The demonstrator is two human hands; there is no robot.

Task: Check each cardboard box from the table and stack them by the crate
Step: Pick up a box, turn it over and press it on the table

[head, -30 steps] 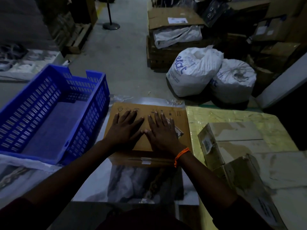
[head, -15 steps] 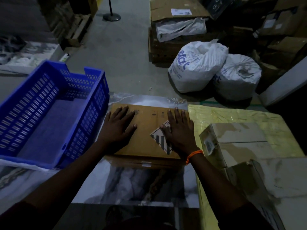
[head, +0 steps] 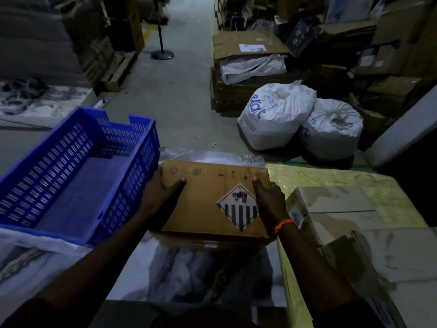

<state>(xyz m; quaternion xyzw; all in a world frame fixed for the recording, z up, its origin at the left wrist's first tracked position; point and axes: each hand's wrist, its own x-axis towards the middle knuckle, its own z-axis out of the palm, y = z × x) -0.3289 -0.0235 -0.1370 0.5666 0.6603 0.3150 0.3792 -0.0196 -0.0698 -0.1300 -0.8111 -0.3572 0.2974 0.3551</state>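
One brown cardboard box, flat and rectangular, at the middle of the marble-patterned table, just right of the blue plastic crate and close against its side wall; whether it rests on the table or is raised off it cannot be told. Top face: one row of small printed handling symbols along the far edge, and one diamond hazard label, white above and black-striped below, toward the right side. Left hand: clamped on the box's left edge, thumb lying over the top face, fingers wrapped down the side and hidden. Right hand: clamped on the right edge, thumb on top near the far corner, fingers out of sight below; one orange band at the wrist. Crate: slotted walls, its near end over crumpled white sheeting. Two pale cartons to the right of the box, on a yellow film-wrapped surface; the one nearest the box carries a barcode sticker just beside the right wrist. Two white tied sacks, touching each other, on the concrete floor beyond the table. One black post on a round base farther down the aisle. Stacked cartons and pallets along both sides, in deep shade.
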